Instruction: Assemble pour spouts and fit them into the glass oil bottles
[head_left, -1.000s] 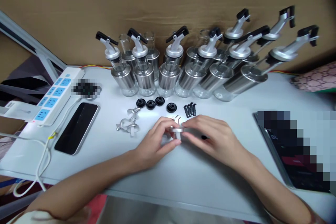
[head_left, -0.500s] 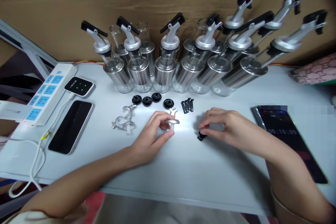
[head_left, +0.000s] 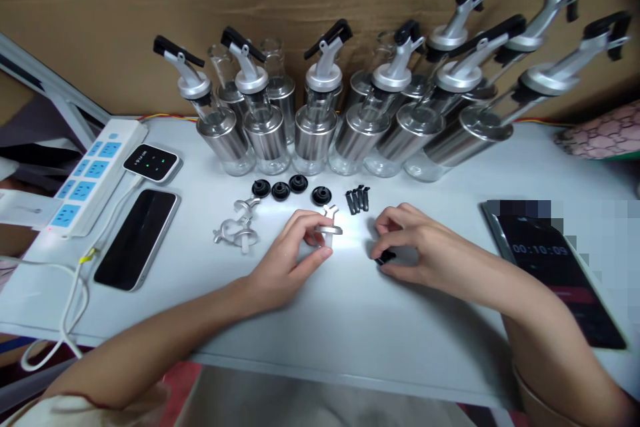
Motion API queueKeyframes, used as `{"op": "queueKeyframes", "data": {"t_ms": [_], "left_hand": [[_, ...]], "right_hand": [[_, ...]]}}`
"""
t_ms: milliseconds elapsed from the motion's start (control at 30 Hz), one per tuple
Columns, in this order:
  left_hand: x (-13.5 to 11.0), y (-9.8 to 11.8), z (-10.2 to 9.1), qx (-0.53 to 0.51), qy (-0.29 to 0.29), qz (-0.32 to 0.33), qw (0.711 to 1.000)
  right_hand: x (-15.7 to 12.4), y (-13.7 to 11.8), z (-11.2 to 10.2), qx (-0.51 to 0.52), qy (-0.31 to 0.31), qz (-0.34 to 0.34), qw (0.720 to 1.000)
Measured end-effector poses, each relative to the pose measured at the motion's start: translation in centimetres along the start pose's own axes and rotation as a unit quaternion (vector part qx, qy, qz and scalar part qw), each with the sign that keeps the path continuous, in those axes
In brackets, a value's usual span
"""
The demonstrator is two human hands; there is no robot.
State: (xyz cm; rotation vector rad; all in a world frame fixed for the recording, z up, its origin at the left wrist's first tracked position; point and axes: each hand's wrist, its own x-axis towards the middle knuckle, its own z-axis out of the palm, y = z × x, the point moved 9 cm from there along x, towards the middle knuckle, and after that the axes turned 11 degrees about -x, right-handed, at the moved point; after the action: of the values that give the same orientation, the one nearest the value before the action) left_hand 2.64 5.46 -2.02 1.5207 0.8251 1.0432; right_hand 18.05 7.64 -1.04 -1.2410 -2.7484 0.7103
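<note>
My left hand is closed, with thumb and fingers pinching a silver pourer spout; its forked end points up and a pale stem hangs below its round flange. To the right, my right hand has its thumb and forefinger around a small black plastic part at the tabletop, mostly hidden by the fingers. Between the hands and the bottles lie several slim black levers in a row. Black round stoppers rest behind my left hand, and more silver pourer spouts lie to its left.
Several glass and steel oil bottles, many topped with pourers, stand along the cardboard wall. On the left are a power strip, a Wi-Fi device, a phone and cables. A phone showing a timer lies at the right.
My right hand has shifted slightly left, and its thumb and forefinger have come around the small black part. My left hand keeps the pourer spout in nearly the same place.
</note>
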Motion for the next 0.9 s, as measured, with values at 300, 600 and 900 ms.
{"op": "queueKeyframes", "data": {"t_ms": [300, 600, 900], "left_hand": [[-0.1, 1.1, 0.5, 0.043, -0.024, 0.066, 0.997], [-0.5, 1.9, 1.2, 0.059, -0.064, 0.107, 0.99], [-0.5, 2.0, 1.4, 0.047, -0.077, 0.103, 0.991]], "right_hand": [[0.7, -1.6, -2.4, 0.134, 0.169, 0.026, 0.976], [0.0, -0.4, -2.5, 0.288, 0.287, 0.098, 0.908], [-0.2, -0.4, -2.5, 0.288, 0.28, 0.117, 0.908]]}}
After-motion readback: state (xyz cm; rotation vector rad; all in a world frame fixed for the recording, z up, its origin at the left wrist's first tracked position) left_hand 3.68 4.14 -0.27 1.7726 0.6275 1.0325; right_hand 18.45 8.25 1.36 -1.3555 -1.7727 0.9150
